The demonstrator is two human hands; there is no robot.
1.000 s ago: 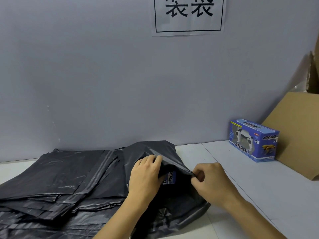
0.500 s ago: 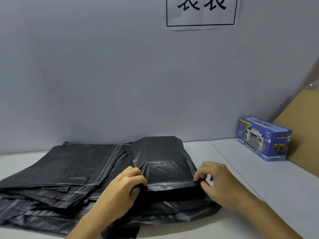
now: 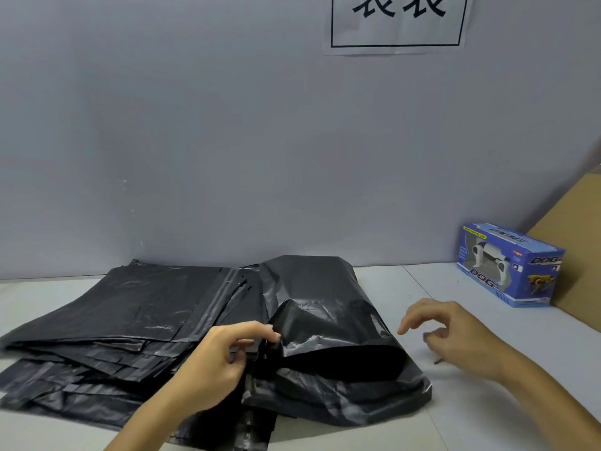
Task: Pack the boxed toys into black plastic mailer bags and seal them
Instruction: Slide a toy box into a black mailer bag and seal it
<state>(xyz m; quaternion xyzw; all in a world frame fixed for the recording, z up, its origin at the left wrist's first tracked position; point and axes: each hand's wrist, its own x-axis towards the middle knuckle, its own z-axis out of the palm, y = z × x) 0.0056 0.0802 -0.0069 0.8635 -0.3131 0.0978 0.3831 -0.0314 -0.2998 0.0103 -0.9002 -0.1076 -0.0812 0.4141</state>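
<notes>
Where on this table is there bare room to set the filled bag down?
Bare white tabletop lies between the bulging black mailer bag and the blue toy box, and nearer, beyond the right hand. The left side is crowded by the stack of flat black bags.

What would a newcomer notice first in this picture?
The bulging black mailer bag lies at the table's centre, its edge pinched by the left hand, while the right hand hovers open beside it. A blue toy box stands far right, and flat black bags are stacked on the left.

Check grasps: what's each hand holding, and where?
Left hand pinches the filled mailer bag at its folded flap's left edge. Right hand holds nothing.
</notes>
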